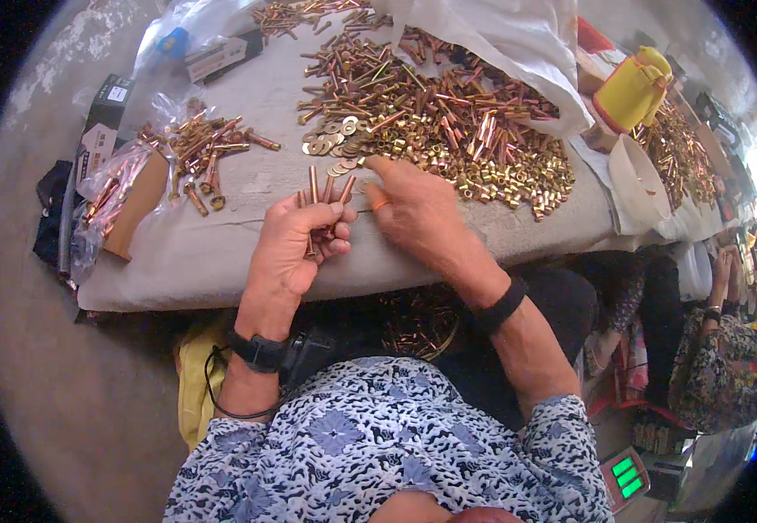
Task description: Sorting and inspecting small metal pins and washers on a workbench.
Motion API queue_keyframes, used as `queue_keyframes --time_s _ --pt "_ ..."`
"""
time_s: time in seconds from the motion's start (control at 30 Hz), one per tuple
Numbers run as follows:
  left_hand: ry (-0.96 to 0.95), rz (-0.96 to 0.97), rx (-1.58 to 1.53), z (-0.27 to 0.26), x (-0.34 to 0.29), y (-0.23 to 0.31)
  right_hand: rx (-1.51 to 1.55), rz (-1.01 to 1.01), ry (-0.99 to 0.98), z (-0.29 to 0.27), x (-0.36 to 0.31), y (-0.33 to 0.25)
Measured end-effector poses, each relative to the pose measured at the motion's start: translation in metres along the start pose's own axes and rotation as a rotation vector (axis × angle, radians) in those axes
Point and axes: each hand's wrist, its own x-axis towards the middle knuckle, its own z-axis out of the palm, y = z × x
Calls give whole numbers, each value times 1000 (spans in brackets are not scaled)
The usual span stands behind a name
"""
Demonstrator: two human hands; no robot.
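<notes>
My left hand (296, 253) is closed around a small bunch of copper-coloured bolts (326, 187), their shafts sticking up out of my fist. My right hand (413, 209) lies palm down just to the right of it, fingers reaching into the near edge of a big heap of bolts, nuts and washers (448, 122). A cluster of flat washers (335, 144) lies right beside its fingertips. I cannot see whether the right hand's fingers pinch anything. Both wrists wear black bands.
The grey cloth-covered table (221, 253) also carries a smaller pile of bolts (204, 152) on clear plastic at the left. A white plastic bag (501, 44) lies behind the heap, a yellow jug (631, 87) further right. Another person (727, 366) sits at the right.
</notes>
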Motion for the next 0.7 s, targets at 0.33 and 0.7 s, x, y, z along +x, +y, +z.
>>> queue_keyframes --time_s 0.33,0.7 --pt "-79 8 118 9 -2 2 132 41 102 0 1 4" --pt "-63 36 234 28 -2 -7 484 306 124 -24 -16 -12"
